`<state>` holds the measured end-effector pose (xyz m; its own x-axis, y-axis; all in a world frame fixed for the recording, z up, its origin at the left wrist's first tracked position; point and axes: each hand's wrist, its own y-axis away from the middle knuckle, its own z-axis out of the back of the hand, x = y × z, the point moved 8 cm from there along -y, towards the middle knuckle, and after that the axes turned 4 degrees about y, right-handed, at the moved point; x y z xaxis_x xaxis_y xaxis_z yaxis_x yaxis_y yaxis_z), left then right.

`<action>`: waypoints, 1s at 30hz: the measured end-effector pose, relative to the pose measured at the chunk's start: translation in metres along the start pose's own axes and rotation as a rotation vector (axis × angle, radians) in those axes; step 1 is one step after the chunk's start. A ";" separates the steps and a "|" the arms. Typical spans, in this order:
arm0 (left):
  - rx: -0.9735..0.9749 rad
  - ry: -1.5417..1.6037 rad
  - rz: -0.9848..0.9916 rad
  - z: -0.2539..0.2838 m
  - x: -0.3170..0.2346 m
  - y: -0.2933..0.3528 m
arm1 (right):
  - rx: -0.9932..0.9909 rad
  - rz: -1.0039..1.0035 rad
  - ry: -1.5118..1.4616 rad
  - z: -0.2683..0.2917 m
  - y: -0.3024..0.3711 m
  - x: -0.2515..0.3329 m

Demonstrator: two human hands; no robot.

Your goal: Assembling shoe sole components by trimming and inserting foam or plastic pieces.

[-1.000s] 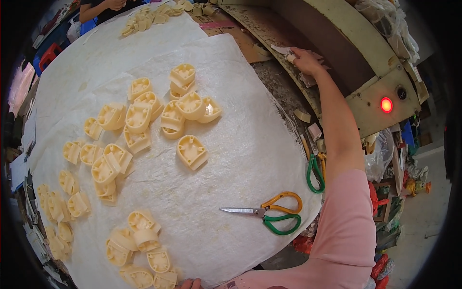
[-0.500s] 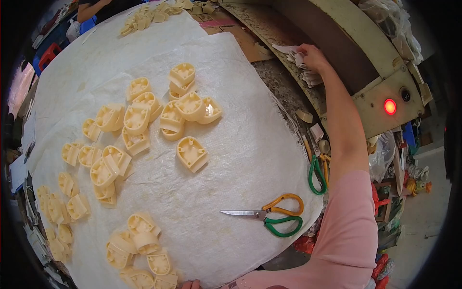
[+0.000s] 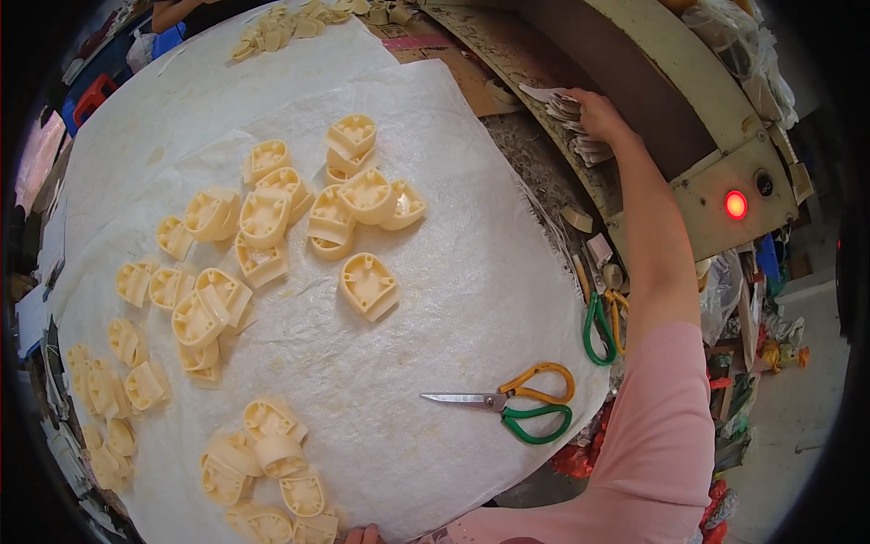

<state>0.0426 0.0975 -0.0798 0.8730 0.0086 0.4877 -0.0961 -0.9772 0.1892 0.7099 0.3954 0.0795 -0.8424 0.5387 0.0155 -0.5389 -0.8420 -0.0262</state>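
Observation:
At the machine ledge on the upper right, my right hand [image 3: 600,116] is closed with its fingertips on a bunch of thin white slips [image 3: 580,131]; the palm side is hidden. Only some finger parts of my left hand [image 3: 362,535] show at the bottom edge, beside the cream plastic pieces, and what it holds, if anything, is out of sight. A single cream plastic shell [image 3: 369,286] with small pegs inside lies apart on the white sheet [image 3: 435,335]. Scissors [image 3: 503,402] with one orange and one green handle rest on the sheet, blades apart and pointing left.
Clusters of similar cream shells [image 3: 265,218] spread over the left half, with another heap [image 3: 294,27] at the far end. The machine [image 3: 716,181] has a lit red button [image 3: 735,205]. A second pair of scissors [image 3: 598,331] sits by the sheet's right edge. Another person's arm [image 3: 172,13] appears far left.
The whole view has shifted slightly, moving most things a little to the right. My right hand stays at the white slips, and the other person's arm shows less.

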 end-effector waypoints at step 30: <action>0.056 -0.451 0.133 -0.022 0.017 -0.013 | -0.166 -0.375 -0.900 -0.008 -0.006 -0.046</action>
<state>0.0483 0.1151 -0.0555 0.9766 -0.1986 0.0831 -0.2063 -0.9736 0.0976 0.7521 0.3761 0.0712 -0.3411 0.4876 0.8037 -0.8216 -0.5700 -0.0029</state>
